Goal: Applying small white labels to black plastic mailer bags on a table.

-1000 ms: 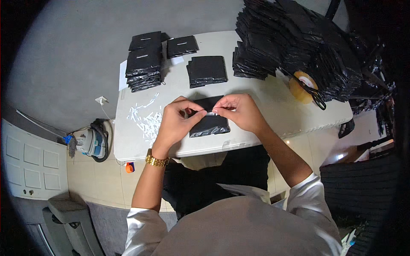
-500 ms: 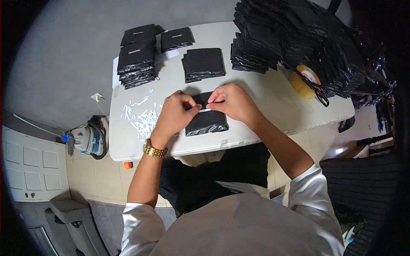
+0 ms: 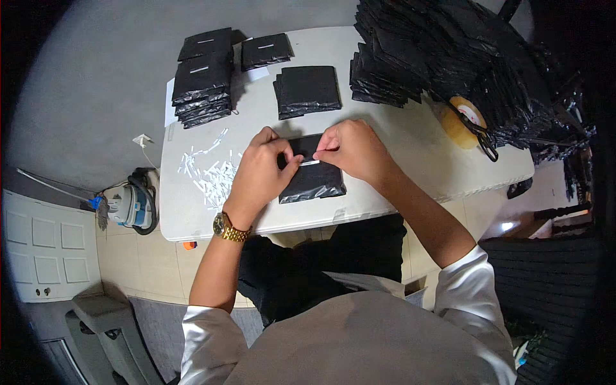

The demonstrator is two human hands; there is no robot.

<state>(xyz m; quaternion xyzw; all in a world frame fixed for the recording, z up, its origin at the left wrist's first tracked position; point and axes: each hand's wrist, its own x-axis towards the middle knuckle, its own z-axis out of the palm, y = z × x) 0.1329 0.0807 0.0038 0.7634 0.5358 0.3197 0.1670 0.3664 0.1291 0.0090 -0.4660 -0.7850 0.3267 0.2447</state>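
A flat black plastic packet [image 3: 312, 183] lies at the table's near side, with a short white strip [image 3: 310, 163] across its upper part. At the strip's left end, the thumb and forefinger of my left hand [image 3: 262, 163] are pinched together. My right hand [image 3: 354, 151] pinches at the right end, its fingertips close above the packet. Whether the fingertips grip the strip or only touch it is hard to make out. Beside my left hand lies a loose heap of small white strips [image 3: 217, 183].
Black packets with white strips stand in a tall stack [image 3: 203, 80] and a lower stack [image 3: 265, 51]. A plain black stack [image 3: 308, 90] sits beyond my hands. At right are a large pile of black bags [image 3: 427, 54], a tape roll [image 3: 461, 125] and black-handled scissors [image 3: 486, 142].
My right fingertips have drawn slightly up and away from the strip, so more of the strip shows. The left hand stays at its left end. The whole view has shifted a little.
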